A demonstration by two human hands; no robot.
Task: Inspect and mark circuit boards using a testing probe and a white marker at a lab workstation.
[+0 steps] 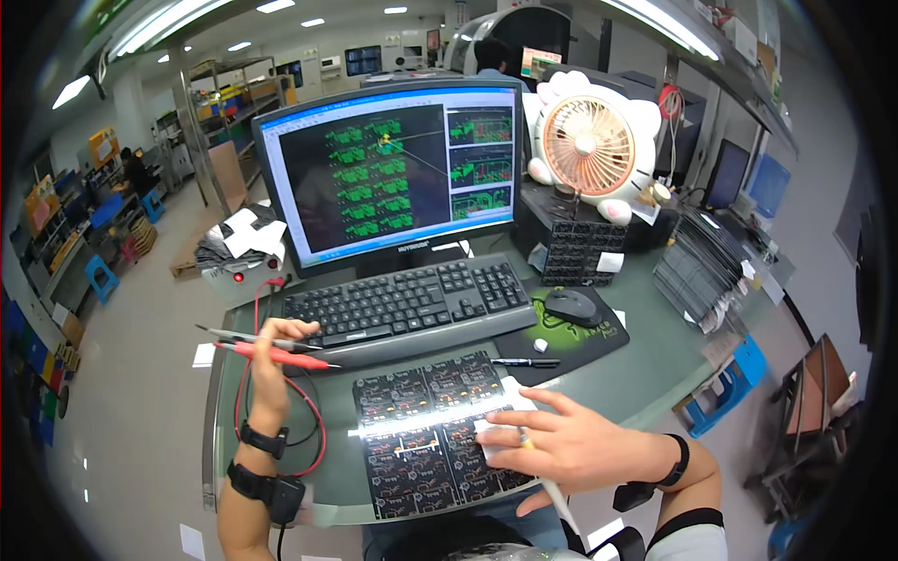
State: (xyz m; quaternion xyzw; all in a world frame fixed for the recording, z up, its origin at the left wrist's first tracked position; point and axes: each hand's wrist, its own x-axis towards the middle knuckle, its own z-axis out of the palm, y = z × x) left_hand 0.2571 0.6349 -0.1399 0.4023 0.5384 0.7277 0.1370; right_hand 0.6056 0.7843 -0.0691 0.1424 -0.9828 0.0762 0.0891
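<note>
My left hand (272, 374) is raised over the left side of the desk, closed around a red test probe (281, 355). A slim grey pointed tool (248, 335) lies across the same fingers; its kind is unclear. Below them is a panel of black circuit boards (412, 467), crossed by a bright strip of glare. My right hand (571, 444) rests over the panel's right side, fingers spread forward. Between its fingers sits a white pen-like tool (559, 505) with a yellowish end. Beside the fingertips is a small white label or paper (488, 438).
Behind the panel stand a keyboard (412, 304) and a monitor (393, 178) with a green board layout. A mouse (572, 307), marker (526, 362) and cat-shaped fan (589, 140) are to the right. Board stacks (706, 266) fill the far right. A red cable (323, 439) loops at left.
</note>
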